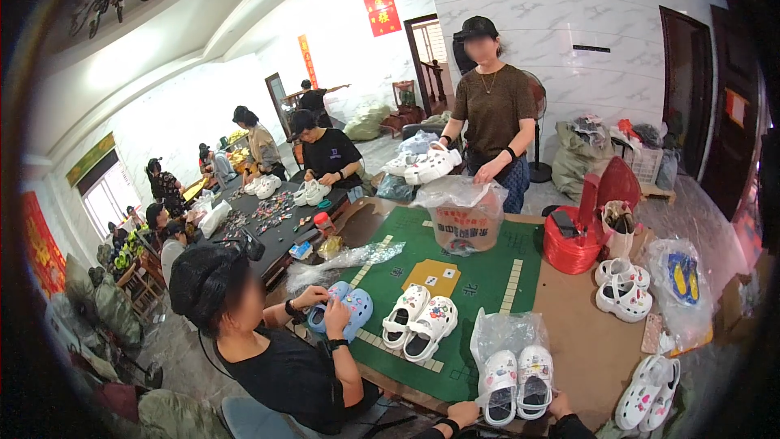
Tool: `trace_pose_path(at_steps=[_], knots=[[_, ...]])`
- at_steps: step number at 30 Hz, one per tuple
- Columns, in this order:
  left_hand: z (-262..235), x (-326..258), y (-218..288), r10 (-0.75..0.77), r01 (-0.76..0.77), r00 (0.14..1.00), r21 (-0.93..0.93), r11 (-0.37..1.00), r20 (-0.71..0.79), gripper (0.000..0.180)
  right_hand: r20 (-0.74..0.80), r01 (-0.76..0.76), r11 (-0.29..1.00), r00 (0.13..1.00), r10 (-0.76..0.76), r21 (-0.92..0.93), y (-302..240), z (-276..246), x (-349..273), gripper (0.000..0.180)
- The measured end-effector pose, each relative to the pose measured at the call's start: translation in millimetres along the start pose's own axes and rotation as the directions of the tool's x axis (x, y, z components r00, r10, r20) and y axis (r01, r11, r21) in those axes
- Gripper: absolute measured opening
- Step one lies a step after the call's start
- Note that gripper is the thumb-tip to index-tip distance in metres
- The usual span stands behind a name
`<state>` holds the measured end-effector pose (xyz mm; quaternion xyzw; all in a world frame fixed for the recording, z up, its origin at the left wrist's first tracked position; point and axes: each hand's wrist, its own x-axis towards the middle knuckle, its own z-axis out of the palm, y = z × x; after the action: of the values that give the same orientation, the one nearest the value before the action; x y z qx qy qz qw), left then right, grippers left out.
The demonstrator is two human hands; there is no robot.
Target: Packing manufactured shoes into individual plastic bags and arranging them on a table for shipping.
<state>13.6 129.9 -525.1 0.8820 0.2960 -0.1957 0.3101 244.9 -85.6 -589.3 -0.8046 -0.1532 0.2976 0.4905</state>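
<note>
At the table's near edge, a pair of white clogs (535,375) with small colourful charms lies side by side, heels toward me. A clear plastic bag (510,330) spreads beyond their toes and runs down along them; they seem to be partly inside it. My left hand (463,414), with a black band at the wrist, is closed at the bag's edge beside the left clog's heel. At the right clog's heel, my right hand (560,404) is closed on the bag's other side. Both sets of fingertips are small and partly hidden.
A green mat (479,284) covers the table's middle, with charm-covered white clogs (421,321) on it. At left, a seated person handles blue clogs (348,309). Across, a standing person holds white clogs (433,164) over a bagged bucket (467,228). Red twine (569,248) stands right.
</note>
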Motion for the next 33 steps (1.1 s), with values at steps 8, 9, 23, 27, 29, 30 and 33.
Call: trace_pose_path(at_steps=[8,9,23,27,29,30,33], knots=[[-1.9,-2.9,0.4,-0.048,0.048,0.999,0.016,0.999,0.008,0.029,-0.008,-0.089,0.983,0.996,0.089,-0.158,25.1,6.0,13.5,0.025],[-2.8,-1.8,5.3,-0.034,0.034,0.999,0.02,0.999,0.013,0.029,-0.01,-0.066,0.988,0.998,0.065,-0.138,42.0,2.5,19.4,0.025],[3.4,-4.7,-0.3,-0.043,0.043,0.999,0.023,0.999,-0.029,0.033,0.046,-0.055,0.997,0.997,0.057,-0.05,2.9,4.0,1.4,0.023],[-0.9,-0.9,4.0,-0.014,0.013,1.0,0.009,1.0,0.02,0.032,0.066,0.046,0.963,0.996,-0.066,0.266,49.6,2.7,25.6,0.022],[-4.0,-0.4,4.2,0.053,-0.057,0.994,0.038,0.998,0.093,0.03,0.079,0.0,0.957,0.997,-0.024,0.29,52.5,-0.9,29.9,0.023],[-1.5,-2.9,-1.3,0.028,-0.03,0.996,0.028,0.999,0.081,0.03,0.13,-0.083,0.961,0.99,0.05,0.264,39.4,-1.2,24.4,0.023],[4.9,1.4,-5.5,0.056,-0.057,0.998,0.038,0.998,0.026,0.029,0.116,0.01,0.974,0.993,-0.037,0.225,4.1,4.1,3.1,0.016]])
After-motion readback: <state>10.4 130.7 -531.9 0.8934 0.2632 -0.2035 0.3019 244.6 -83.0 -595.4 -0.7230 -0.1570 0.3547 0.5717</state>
